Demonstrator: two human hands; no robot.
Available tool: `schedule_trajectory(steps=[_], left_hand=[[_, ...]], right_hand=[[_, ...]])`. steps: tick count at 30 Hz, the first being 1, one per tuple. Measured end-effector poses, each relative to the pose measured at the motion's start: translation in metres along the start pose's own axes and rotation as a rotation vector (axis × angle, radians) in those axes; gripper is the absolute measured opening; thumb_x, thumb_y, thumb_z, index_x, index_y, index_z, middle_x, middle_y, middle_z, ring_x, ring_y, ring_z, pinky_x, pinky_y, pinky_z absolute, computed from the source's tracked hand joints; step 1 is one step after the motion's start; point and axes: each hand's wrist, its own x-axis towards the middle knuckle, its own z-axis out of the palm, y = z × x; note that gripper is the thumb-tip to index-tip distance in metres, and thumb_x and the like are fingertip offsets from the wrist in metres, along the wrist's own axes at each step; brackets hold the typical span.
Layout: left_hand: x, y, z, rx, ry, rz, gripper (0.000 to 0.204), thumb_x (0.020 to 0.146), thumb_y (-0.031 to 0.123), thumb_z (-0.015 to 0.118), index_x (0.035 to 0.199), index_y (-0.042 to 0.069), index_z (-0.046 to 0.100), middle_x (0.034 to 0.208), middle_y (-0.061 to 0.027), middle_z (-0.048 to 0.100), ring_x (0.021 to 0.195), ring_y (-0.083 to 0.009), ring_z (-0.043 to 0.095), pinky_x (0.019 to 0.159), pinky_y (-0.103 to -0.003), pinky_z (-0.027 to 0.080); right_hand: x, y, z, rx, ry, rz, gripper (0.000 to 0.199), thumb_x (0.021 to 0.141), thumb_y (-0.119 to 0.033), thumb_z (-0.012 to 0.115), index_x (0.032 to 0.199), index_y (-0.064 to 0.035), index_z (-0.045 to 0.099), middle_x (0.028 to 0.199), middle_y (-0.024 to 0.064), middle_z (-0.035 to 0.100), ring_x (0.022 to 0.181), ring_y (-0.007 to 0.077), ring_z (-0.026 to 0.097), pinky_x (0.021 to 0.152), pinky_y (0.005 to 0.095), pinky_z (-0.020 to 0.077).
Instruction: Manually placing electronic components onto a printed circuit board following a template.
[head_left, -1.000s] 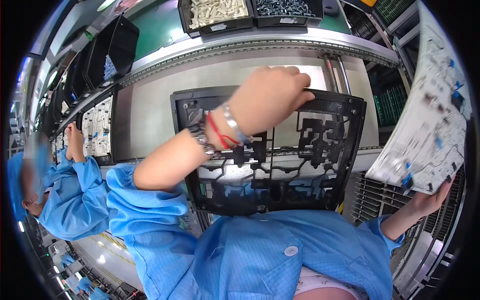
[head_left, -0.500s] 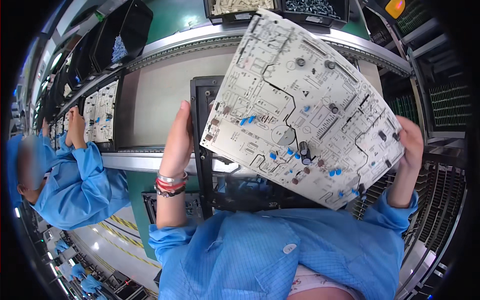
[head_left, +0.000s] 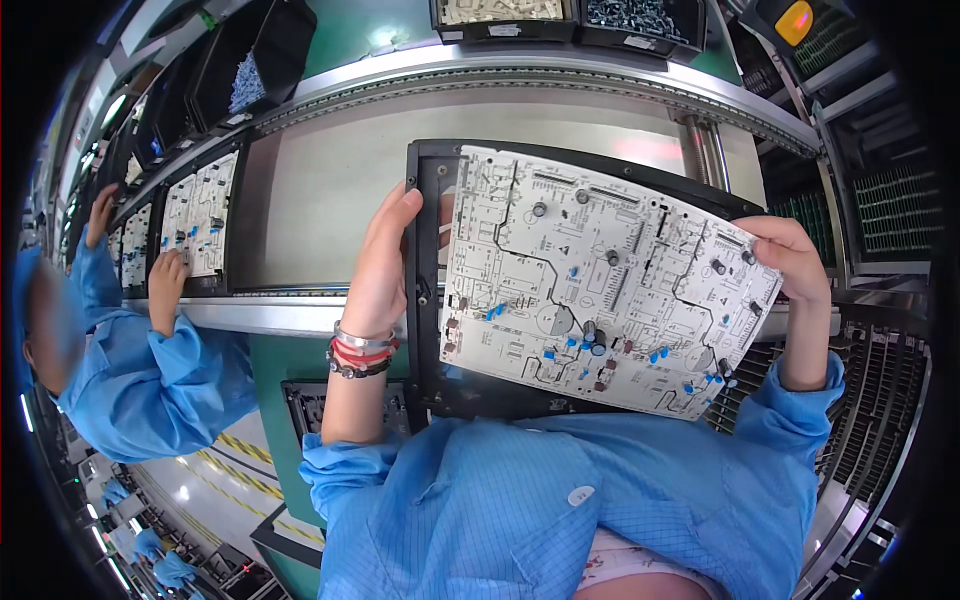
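A white circuit board [head_left: 610, 290] with blue, black and brown components lies slightly tilted over a black frame [head_left: 425, 300]. My left hand [head_left: 385, 260] is closed on the frame's left side, thumb at its upper edge and the other fingers largely behind it. At the right, my right hand [head_left: 790, 258] grips the board's upper right corner, with the thumb on its face. Most of the frame's inside is hidden beneath the board; its left bar and top bar show.
Beyond the frame runs a conveyor [head_left: 340, 180] with metal rails. Black bins of small parts [head_left: 500, 12] stand at the back. To the left, a co-worker in blue [head_left: 150, 370] handles boards in frames [head_left: 200, 215]. Racks of boards [head_left: 890, 400] stand at the right.
The board has turned counterclockwise and come down over the frame, now nearly lined up with it. My right hand has shifted left and slightly up; my left hand has moved slightly right with the frame.
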Motion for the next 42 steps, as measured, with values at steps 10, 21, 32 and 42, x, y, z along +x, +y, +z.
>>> schedule_trajectory(steps=[10, 21, 32, 42], left_hand=[[0.0, 0.001, 0.01, -0.068, -0.021, 0.016, 0.031, 0.095, 0.017, 0.046, 0.121, 0.002, 0.051, 0.105, -0.0048, 0.062, 0.09, -0.0091, 0.059, 0.081, -0.025, 0.048], [-0.003, 0.007, 0.02, 0.18, -0.037, 0.062, 0.05, 0.078, -0.008, 0.065, 0.125, -0.002, 0.047, 0.111, -0.0079, 0.062, 0.1, -0.0123, 0.058, 0.089, -0.027, 0.046], [-0.002, -0.001, 0.015, 0.254, -0.029, 0.012, 0.055, 0.081, -0.006, 0.062, 0.132, 0.001, 0.042, 0.11, -0.0073, 0.061, 0.098, -0.0127, 0.058, 0.085, -0.026, 0.046], [0.035, 0.015, 0.048, 0.09, -0.034, -0.115, 0.038, 0.088, 0.001, 0.056, 0.125, 0.003, 0.045, 0.109, -0.0095, 0.062, 0.093, -0.0171, 0.063, 0.079, -0.032, 0.053]], right_hand=[[0.009, 0.003, 0.004, -0.009, -0.04, 0.05, 0.032, 0.091, -0.012, 0.057, 0.117, 0.0068, 0.058, 0.106, 0.0139, 0.066, 0.094, 0.0166, 0.064, 0.082, 0.0283, 0.0502], [0.002, -0.04, 0.03, -0.447, 0.16, 0.044, 0.025, 0.086, 0.001, 0.054, 0.109, 0.0041, 0.064, 0.101, 0.0115, 0.067, 0.092, 0.0157, 0.063, 0.08, 0.0254, 0.0478], [-0.028, 0.03, 0.03, -0.499, 0.681, -0.166, 0.066, 0.087, -0.016, 0.059, 0.143, -0.0038, 0.028, 0.144, 0.0163, 0.034, 0.129, 0.0272, 0.04, 0.107, 0.0356, 0.0308], [0.01, 0.023, -0.011, -0.07, 0.875, -0.027, 0.068, 0.078, -0.013, 0.072, 0.133, 0.0051, 0.039, 0.12, 0.0155, 0.056, 0.109, 0.0183, 0.055, 0.093, 0.0272, 0.0431]])
